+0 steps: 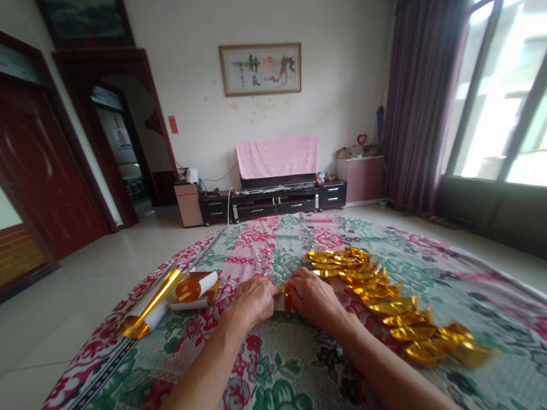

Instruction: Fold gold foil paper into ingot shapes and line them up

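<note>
Both hands, left hand (257,301) and right hand (310,294), are gripping a small gold paper piece (287,297) mid-table, on the flowery cloth (274,366), gold folded shapes (392,307) sitting right.

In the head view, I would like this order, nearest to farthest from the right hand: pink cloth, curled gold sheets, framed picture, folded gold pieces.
1. Folded gold pieces, just right of the right hand
2. Curled gold sheets, on the left
3. Pink cloth, across the room
4. Framed picture, on the wall above
</note>
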